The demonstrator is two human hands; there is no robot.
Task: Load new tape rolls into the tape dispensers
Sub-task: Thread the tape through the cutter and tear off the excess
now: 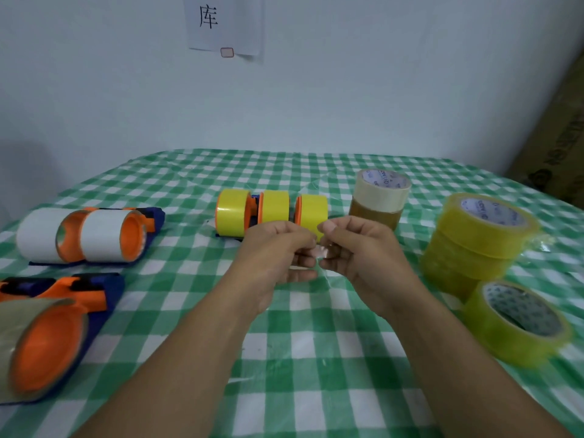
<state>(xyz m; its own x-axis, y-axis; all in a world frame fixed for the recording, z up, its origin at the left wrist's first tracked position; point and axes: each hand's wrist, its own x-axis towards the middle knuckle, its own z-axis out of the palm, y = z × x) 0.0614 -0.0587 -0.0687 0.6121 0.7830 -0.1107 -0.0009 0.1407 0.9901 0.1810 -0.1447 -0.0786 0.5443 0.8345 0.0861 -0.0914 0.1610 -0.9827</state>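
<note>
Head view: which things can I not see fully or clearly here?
Clear tape strip: transparent, mostly covered by the fingers of the left hand and right hand pinching it; length unclear.
Dispenser under the yellow rolls: mostly hidden by those rolls and the hands.
Brown-tape dispenser: cut off by the left edge.
Paper sheet on the wall: cut off by the top edge.

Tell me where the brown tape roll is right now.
Head view, right of centre: the brown tape roll sits under a beige roll, just right of the yellow rolls.
</note>
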